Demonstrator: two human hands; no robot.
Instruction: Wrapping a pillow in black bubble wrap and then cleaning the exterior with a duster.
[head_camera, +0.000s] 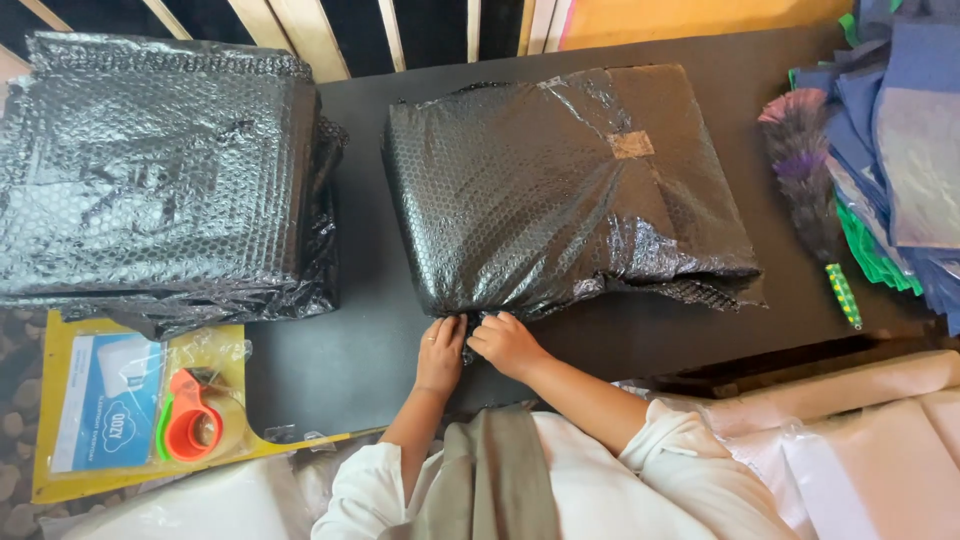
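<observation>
Both my hands are at the near edge of the black bubble-wrapped parcel (565, 190) on the black table (350, 340): left hand (441, 352) and right hand (506, 343) pinch the wrap, fingers narrow. Left of the parcel sits a wrap stack (160, 170); nearer me, a tape dispenser (190, 420).

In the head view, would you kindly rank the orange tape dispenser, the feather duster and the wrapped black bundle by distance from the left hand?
1. Wrapped black bubble-wrap bundle, touching the left hand.
2. Orange tape dispenser, lower left.
3. Purple feather duster, far right.
</observation>
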